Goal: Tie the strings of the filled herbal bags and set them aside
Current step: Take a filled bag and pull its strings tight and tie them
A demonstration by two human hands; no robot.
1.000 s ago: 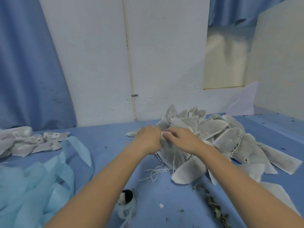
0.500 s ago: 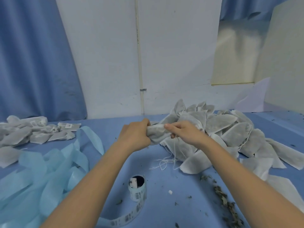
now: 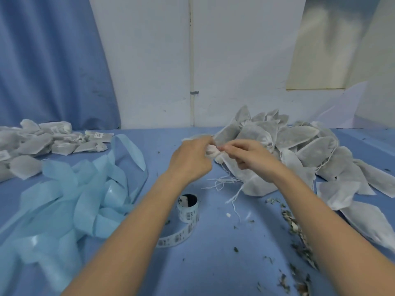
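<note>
Head view: one filled herbal bag [image 3: 239, 169], neck bunched, held above the blue table [image 3: 213, 263] before the untied bag pile [image 3: 299, 146]. Left hand [image 3: 190, 159] grips the neck; right hand [image 3: 245, 155] pinches it, strings [image 3: 222, 181] trailing below. Tied bags [image 3: 42, 144] lie far left.

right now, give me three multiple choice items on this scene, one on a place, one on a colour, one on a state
1. Where does the label roll stand?
A. between the forearms
B. on the bag pile
C. by the curtain

2. What colour is the strip heap?
A. red
B. light blue
C. black

3. What are both hands doing?
A. lying flat
B. pinching one bag's neck
C. lifting the roll

Answers: 1 A, it sits on the table between the arms. 2 B, pale blue strips. 3 B, left hand and right hand meet on the held bag.
</note>
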